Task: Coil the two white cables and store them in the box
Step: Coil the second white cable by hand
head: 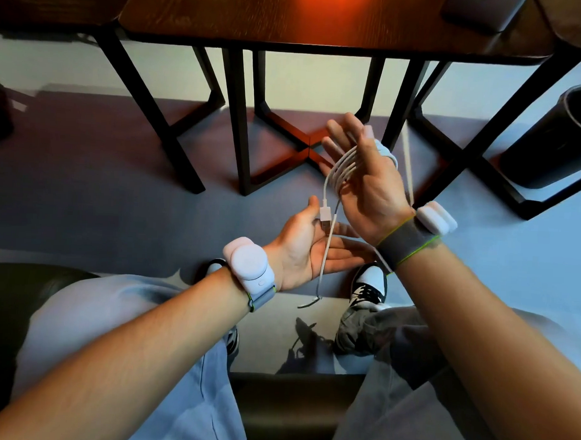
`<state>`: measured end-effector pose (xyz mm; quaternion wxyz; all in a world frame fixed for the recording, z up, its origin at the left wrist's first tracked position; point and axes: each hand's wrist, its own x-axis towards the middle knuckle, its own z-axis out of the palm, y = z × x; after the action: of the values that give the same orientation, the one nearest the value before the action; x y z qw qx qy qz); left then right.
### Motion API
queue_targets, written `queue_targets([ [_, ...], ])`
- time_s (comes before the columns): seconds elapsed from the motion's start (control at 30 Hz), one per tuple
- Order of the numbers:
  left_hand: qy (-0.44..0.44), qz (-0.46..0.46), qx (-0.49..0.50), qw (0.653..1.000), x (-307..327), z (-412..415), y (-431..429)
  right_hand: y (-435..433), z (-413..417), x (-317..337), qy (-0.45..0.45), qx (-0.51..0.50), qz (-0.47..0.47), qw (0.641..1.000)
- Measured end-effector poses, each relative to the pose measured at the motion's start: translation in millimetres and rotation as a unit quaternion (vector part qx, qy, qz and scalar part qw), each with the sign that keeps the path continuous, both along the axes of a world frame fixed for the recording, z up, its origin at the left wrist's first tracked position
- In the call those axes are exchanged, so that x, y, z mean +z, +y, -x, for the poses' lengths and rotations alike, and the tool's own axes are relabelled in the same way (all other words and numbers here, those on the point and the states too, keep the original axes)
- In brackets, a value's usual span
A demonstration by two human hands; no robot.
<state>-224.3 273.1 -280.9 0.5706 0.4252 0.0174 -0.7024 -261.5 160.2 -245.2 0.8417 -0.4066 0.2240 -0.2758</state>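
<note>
A thin white charging cable (342, 170), light, limp and likely springy, loops around the flat, spread-fingered right hand (366, 183), its silver-tipped white USB plug (325, 216) dangling just below over the left hand (309, 250), palm up and holding nothing, the plug looking the surest grip.

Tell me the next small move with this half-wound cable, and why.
Probably close the left hand on the loose strand and carry it round the right hand again: several loops of white cable already wrap that hand, while its USB plug and a tail hang free.
</note>
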Motion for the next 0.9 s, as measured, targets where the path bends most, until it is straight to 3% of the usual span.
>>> queue_targets([
  [0.1, -0.029, -0.019, -0.005, 0.999, -1, 3, -1, 3, 0, -5, 0.067, -0.006, 0.145, 0.987],
  [0.17, -0.046, -0.031, -0.005, 0.998, 0, 3, -1, 4, 2, -9, 0.114, 0.01, 0.259, 0.959],
  [0.23, -0.065, -0.029, -0.008, 0.997, 4, 3, -1, 5, 5, -13, 0.162, 0.039, 0.393, 0.904],
  [0.33, -0.157, -0.031, -0.009, 0.987, 8, 2, -4, 5, 8, -21, 0.232, 0.118, 0.566, 0.782],
  [0.4, -0.269, -0.045, -0.023, 0.962, 10, -3, -5, 5, 11, -22, 0.269, 0.163, 0.604, 0.733],
  [0.47, -0.375, -0.061, -0.043, 0.924, 12, -13, -4, 2, 12, -21, 0.314, 0.191, 0.597, 0.714],
  [0.57, -0.455, -0.08, -0.01, 0.887, 14, -33, -4, -5, 13, -17, 0.363, 0.228, 0.613, 0.664],
  [0.63, -0.504, -0.091, 0.037, 0.858, 16, -42, -4, -9, 14, -15, 0.369, 0.258, 0.561, 0.695],
  [0.8, -0.618, -0.071, 0.114, 0.775, 26, -56, -2, 3, 13, -5, 0.335, 0.274, 0.382, 0.817],
  [0.83, -0.62, -0.056, 0.129, 0.772, 28, -60, -1, 4, 12, -3, 0.309, 0.274, 0.346, 0.843],
  [0.9, -0.578, 0.021, 0.151, 0.801, 34, -66, 2, 4, 12, 1, 0.24, 0.304, 0.247, 0.888],
])
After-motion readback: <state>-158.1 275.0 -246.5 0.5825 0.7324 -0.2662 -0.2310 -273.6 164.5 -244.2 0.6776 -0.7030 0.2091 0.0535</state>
